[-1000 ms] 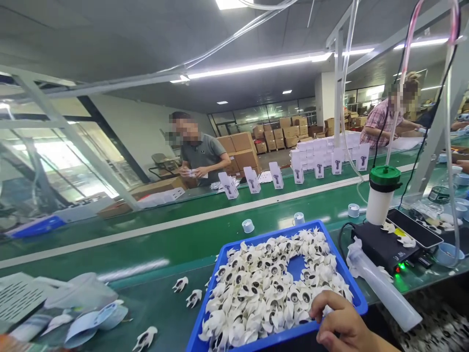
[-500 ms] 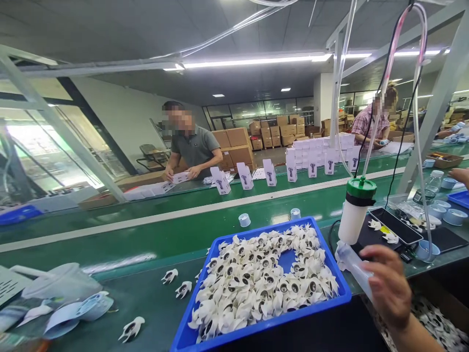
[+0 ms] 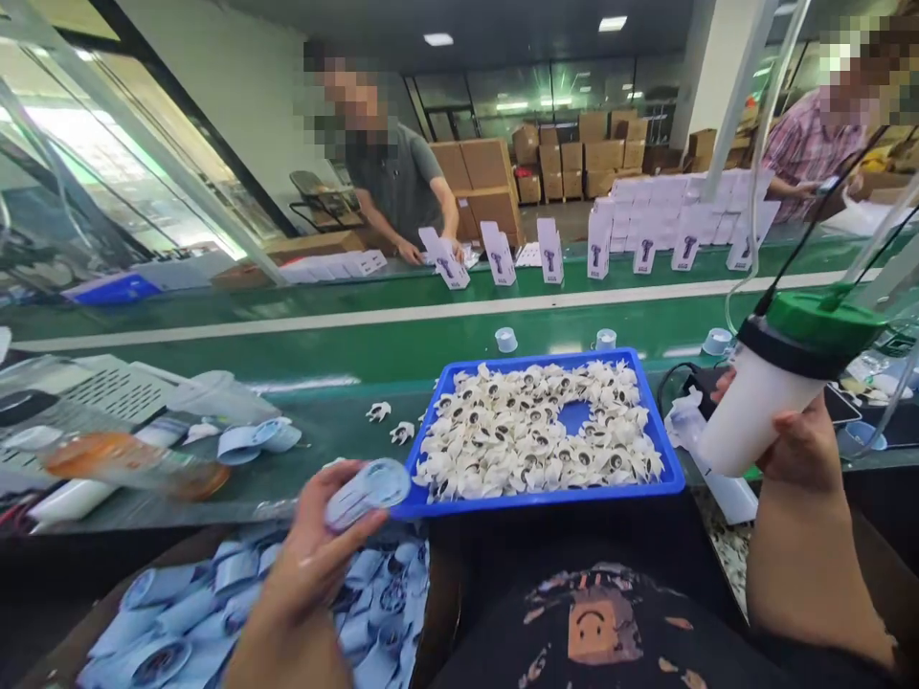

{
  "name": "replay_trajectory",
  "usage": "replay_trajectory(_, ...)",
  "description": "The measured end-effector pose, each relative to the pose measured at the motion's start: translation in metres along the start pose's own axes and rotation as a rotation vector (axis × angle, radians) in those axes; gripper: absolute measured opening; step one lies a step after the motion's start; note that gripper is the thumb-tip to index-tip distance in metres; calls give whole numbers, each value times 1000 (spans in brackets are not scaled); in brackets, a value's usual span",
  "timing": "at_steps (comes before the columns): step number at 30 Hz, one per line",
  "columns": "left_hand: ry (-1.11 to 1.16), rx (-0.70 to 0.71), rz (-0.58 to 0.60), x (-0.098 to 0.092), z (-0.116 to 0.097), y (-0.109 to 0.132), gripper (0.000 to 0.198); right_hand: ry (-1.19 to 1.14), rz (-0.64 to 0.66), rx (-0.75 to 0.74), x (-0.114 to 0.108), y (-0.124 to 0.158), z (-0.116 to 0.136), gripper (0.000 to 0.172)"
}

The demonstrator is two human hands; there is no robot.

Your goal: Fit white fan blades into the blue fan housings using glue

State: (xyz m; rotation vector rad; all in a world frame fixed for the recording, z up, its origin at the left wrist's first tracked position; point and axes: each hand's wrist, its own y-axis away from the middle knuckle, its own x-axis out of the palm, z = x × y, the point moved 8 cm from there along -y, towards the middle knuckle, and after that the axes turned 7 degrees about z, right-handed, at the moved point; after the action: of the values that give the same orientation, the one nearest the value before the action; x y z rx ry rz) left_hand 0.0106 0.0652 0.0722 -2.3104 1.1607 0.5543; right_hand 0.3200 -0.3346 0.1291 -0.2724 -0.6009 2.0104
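Note:
My left hand (image 3: 326,522) is closed round a light blue plastic housing (image 3: 369,493), its round end turned up. Below that hand, many similar blue housings (image 3: 162,612) fill a container. My right hand (image 3: 796,431) grips a white cylindrical bottle (image 3: 753,421) with a green cap (image 3: 825,330) and a black band. The bottle is tilted, and a cord and clear tubing run up near its cap. Between my hands lies a blue tray (image 3: 546,502) heaped with white bladed fan wheels (image 3: 503,440). A translucent sleeve-like piece (image 3: 689,421) sits beside the bottle.
Two loose fan wheels (image 3: 402,433) lie left of the tray. A bottle with orange contents (image 3: 136,464) lies farther left. Small blue cups (image 3: 506,340) stand on the green belt (image 3: 345,340). Across it, a person (image 3: 402,182) handles white boxes (image 3: 550,254); another person stands at right.
My right hand, earlier with fingers apart below the bottle, now holds the bottle, which is raised and tilted. My left hand has come into view with a blue housing. The view has tipped downward.

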Motion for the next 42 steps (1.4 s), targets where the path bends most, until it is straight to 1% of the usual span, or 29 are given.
replay_trajectory(2, 211, -27, 78, 23, -8, -10, 59, -86, 69, 79, 13, -1, 4, 71)
replay_trajectory(3, 301, -28, 160, 42, -16, -18, 64, -129, 100, 120, 20, -2, 6, 69)
replay_trajectory(4, 367, -25, 220, 59, -26, -26, 65, -163, 117, 154, 24, -2, 8, 66)
replay_trajectory(6, 472, -15, 317, 94, -45, -38, 66, -191, 103, 185, 27, -3, 11, 59)
replay_trajectory(8, 546, 24, 351, 121, -62, -45, 63, -187, 80, 188, 28, -3, 15, 54)
replay_trajectory(10, 534, 122, 372, 140, -79, -46, 52, -201, 98, 223, 35, -5, 16, 61)
replay_trajectory(12, 408, 256, 399, 153, -97, -43, 40, -276, 157, 304, 52, -7, 14, 75)
replay_trajectory(13, 327, 321, 420, 158, -106, -40, 38, -334, 193, 340, 63, -9, 14, 81)
replay_trajectory(14, 253, 376, 440, 162, -115, -38, 41, -397, 231, 358, 76, -11, 15, 84)
replay_trajectory(15, 192, 420, 453, 164, -123, -36, 45, -459, 267, 355, 89, -14, 19, 83)
replay_trajectory(16, 145, 450, 464, 166, -130, -35, 48, -514, 299, 337, 102, -17, 25, 80)
replay_trajectory(18, 77, 483, 472, 168, -143, -33, 50, -584, 319, 274, 121, -25, 38, 73)
replay_trajectory(20, 25, 494, 451, 168, -155, -32, 45, -572, 308, 231, 134, -30, 48, 70)
replay_trajectory(22, -14, 515, 411, 167, -166, -31, 39, -507, 280, 194, 143, -33, 55, 68)
replay_trajectory(25, -22, 525, 382, 168, -178, -29, 35, -395, 227, 112, 149, -31, 61, 56)
replay_trajectory(27, 7, 478, 418, 172, -181, -30, 26, -316, 210, 67, 151, -27, 63, 51)
replay_trajectory(29, 36, 414, 473, 178, -181, -31, 18, -228, 198, 60, 150, -23, 63, 54)
replay_trajectory(30, 48, 391, 500, 181, -182, -31, 17, -190, 195, 61, 149, -21, 63, 57)
replay_trajectory(33, 88, 369, 551, 187, -185, -30, 17, -80, 204, 75, 143, -19, 65, 65)
replay_trajectory(35, 112, 368, 568, 189, -188, -30, 16, -51, 229, 84, 139, -20, 65, 66)
replay_trajectory(37, 130, 364, 582, 191, -189, -29, 16, -91, 245, 77, 136, -21, 65, 62)
replay_trajectory(40, 135, 358, 606, 193, -191, -28, 16, -244, 266, 25, 137, -22, 66, 47)
replay_trajectory(42, 123, 359, 614, 194, -192, -27, 16, -336, 251, 11, 138, -21, 67, 39)
